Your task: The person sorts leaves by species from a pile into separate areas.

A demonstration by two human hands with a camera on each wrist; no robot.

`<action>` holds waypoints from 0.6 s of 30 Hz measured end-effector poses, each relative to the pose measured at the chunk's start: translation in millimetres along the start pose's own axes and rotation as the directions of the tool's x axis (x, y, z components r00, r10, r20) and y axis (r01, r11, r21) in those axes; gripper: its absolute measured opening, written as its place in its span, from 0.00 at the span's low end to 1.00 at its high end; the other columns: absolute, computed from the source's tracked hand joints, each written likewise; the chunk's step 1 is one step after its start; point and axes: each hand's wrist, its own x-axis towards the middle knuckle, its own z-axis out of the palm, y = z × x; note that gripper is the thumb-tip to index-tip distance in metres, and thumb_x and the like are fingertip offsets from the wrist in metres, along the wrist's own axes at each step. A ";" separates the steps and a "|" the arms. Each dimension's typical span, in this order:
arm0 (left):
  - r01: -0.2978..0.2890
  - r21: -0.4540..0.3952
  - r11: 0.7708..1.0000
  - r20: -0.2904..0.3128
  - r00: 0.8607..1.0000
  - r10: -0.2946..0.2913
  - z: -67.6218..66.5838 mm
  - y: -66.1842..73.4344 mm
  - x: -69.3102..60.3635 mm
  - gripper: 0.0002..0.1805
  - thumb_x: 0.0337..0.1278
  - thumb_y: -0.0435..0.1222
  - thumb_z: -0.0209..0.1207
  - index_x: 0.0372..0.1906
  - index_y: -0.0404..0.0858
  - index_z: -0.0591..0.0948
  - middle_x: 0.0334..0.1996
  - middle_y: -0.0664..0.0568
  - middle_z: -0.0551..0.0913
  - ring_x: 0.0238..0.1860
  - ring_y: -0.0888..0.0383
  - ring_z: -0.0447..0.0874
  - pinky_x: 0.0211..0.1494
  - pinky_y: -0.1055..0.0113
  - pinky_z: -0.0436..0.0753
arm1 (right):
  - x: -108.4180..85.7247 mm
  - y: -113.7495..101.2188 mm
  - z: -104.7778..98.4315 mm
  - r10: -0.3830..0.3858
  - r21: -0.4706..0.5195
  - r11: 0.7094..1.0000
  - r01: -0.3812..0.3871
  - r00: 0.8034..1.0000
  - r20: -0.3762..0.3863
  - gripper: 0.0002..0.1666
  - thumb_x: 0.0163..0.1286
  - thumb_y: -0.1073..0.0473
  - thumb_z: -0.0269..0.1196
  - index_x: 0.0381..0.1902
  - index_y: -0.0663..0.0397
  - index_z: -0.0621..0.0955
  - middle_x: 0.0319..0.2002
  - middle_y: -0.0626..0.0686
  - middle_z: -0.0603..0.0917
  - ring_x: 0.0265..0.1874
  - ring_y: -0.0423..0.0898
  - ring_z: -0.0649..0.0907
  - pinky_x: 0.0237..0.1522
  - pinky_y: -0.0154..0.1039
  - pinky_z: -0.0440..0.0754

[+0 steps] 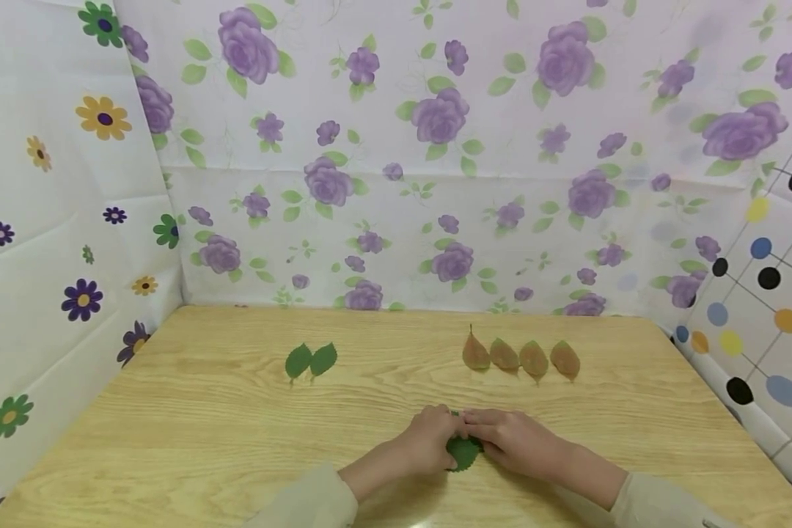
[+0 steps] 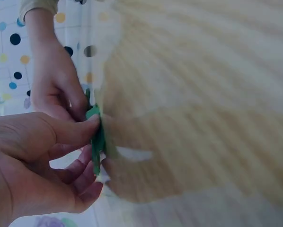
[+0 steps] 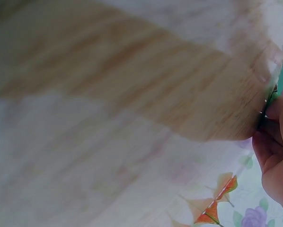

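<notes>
Near the front middle of the table, a green leaf (image 1: 463,454) with a toothed edge lies between both hands. My left hand (image 1: 431,442) pinches it from the left; in the left wrist view the thumb presses on the green leaf (image 2: 98,135), which is seen nearly edge-on. From the other side my right hand (image 1: 516,442) holds its upper right edge between thumb and fingers. The right wrist view catches the right hand (image 3: 276,142) only at its border, with the leaf partly hidden. Whether several leaves are stacked there, I cannot tell.
Two green leaves (image 1: 323,359) lie side by side at the back left of the wood-grain table (image 1: 204,411). At the back right is a row of several reddish-brown leaves (image 1: 534,359). A flower-printed cloth (image 1: 396,213) hangs behind the table, with patterned sheets on both sides.
</notes>
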 end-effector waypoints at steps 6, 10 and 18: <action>0.022 -0.136 0.990 -0.001 1.000 -0.023 -3.4 -8.1 -0.6 0.22 0.39 0.26 0.74 0.44 0.34 0.81 0.37 0.52 0.77 0.37 0.65 0.69 0.38 0.75 0.73 | -0.2 0.0 -0.3 0.003 0.009 1.000 -0.003 1.000 0.003 0.24 0.57 0.72 0.68 0.54 0.67 0.81 0.54 0.62 0.81 0.52 0.55 0.81 0.47 0.40 0.82; 0.009 -0.154 0.988 -0.033 0.999 -0.014 -3.0 -16.3 -3.1 0.20 0.39 0.30 0.75 0.40 0.32 0.81 0.35 0.50 0.81 0.36 0.63 0.76 0.38 0.76 0.76 | -0.5 0.0 -1.1 0.010 0.008 1.000 -0.011 1.000 0.016 0.22 0.58 0.71 0.68 0.52 0.68 0.81 0.54 0.63 0.80 0.52 0.55 0.81 0.47 0.40 0.82; -0.045 -0.275 0.960 -0.100 0.995 0.019 -1.4 -33.6 -8.7 0.08 0.52 0.29 0.67 0.37 0.32 0.82 0.29 0.53 0.83 0.30 0.67 0.77 0.35 0.76 0.77 | 0.2 -2.1 -3.1 0.024 0.011 1.000 -0.024 0.999 0.033 0.21 0.60 0.72 0.66 0.52 0.69 0.81 0.55 0.63 0.80 0.53 0.55 0.80 0.48 0.42 0.81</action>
